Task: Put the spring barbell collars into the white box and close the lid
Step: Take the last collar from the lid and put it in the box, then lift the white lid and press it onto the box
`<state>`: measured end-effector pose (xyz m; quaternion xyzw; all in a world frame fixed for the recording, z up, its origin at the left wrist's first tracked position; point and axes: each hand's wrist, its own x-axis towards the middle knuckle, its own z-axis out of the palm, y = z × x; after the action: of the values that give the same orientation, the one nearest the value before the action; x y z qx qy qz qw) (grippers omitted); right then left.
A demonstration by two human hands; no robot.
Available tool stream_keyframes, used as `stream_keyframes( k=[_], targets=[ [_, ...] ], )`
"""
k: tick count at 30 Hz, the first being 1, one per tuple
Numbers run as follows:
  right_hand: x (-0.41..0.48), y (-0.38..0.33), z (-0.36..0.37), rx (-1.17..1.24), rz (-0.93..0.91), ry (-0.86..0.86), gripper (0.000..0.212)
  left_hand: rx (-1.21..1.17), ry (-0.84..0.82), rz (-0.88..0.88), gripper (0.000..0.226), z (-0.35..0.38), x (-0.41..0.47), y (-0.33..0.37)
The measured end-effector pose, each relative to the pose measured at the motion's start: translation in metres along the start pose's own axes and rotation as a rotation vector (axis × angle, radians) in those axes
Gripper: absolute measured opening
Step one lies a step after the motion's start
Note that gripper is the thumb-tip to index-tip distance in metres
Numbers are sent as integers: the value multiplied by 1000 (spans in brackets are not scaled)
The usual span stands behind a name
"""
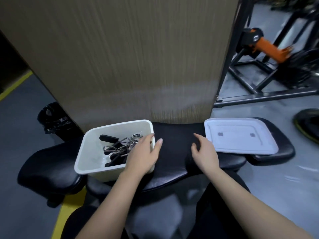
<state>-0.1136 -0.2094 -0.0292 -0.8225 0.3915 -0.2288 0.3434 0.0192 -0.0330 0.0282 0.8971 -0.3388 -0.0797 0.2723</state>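
The white box (96,144) stands open on a black padded bench (174,157). Inside it lie chrome spring barbell collars (120,146) with black handles, tangled in a pile. My left hand (143,156) hovers over the box's right rim, fingers spread, holding nothing. My right hand (205,152) is over the bench, fingers apart and empty, just left of the white lid (240,136). The lid lies flat on the bench's right end, underside up, apart from the box.
A tan ribbed pillar (129,57) rises right behind the bench. A black bin with a bag (53,121) stands on the floor at left. Black and orange gym machine frames (269,54) fill the right background. Yellow floor lines run at left.
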Motion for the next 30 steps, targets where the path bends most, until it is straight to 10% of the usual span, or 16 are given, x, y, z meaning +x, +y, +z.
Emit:
stream_keyframes(
  k=[8,30],
  targets=[
    [32,76,17,-542,189,-106,46,501,-99,-150,95,31,17,18],
    [20,41,12,-681,-50,41,22,529,-141,-112,84,41,12,48]
  ],
)
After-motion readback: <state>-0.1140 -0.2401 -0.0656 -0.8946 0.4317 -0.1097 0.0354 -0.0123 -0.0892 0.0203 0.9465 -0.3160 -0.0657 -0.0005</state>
